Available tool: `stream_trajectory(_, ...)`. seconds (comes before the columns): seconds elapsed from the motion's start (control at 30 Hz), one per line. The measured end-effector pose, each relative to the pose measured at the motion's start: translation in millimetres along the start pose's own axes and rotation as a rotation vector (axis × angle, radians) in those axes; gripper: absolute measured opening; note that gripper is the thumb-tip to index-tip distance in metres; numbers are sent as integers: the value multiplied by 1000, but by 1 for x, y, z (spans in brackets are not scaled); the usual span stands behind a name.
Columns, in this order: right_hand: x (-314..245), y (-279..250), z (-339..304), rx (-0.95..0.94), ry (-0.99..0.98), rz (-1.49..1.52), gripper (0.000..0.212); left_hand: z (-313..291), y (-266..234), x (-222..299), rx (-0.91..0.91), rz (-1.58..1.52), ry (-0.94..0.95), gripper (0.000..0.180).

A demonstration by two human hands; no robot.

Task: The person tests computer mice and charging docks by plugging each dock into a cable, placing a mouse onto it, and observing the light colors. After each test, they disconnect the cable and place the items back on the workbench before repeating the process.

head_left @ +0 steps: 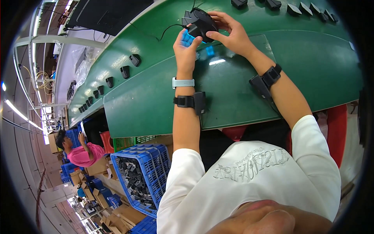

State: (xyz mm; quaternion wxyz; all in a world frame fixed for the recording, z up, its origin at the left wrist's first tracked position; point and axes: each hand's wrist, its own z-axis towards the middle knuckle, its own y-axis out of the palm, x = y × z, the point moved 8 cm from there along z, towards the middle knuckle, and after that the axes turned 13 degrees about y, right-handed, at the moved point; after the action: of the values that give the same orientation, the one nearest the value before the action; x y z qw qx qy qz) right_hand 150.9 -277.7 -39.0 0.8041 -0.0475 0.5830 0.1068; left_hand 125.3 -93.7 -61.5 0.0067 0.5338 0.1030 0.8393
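Note:
Both my hands hold a black corded device [202, 22] over the far part of the green bench. It is a chunky, angular casing, and its exact kind cannot be made out. Bright blue light shines from its underside onto the fingers of my left hand [185, 50], which grips the lower left side with the thumb in front. My right hand [235, 36] is closed around the right side, its thumb pressed on the front face. A thin black cable [165, 31] runs off to the left. Below the device lies a dark glossy sheet [230, 62] that mirrors the blue light.
Small black blocks [124, 71] stand in a row along the bench's left side. More black pieces [295, 9] line the far right. A blue crate [163, 167] full of dark parts stands left of me. Further left, a person in pink [83, 155] sits at the bench.

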Motion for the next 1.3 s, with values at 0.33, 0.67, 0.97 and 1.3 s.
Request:
stream_trajectory(0.33,13,2,3,-61,118,260,52,1,1,-4,19,-262,23,45)
stream_trajectory(0.67,26,-3,7,-138,304,502,43,-1,-2,-5,-13,-252,9,55)
stream_trajectory(0.97,30,-3,10,-114,252,385,54,0,6,2,-32,-119,121,59)
stream_trajectory(1.3,-7,-3,-3,24,-21,-68,62,-2,4,-2,-86,23,-18,57)
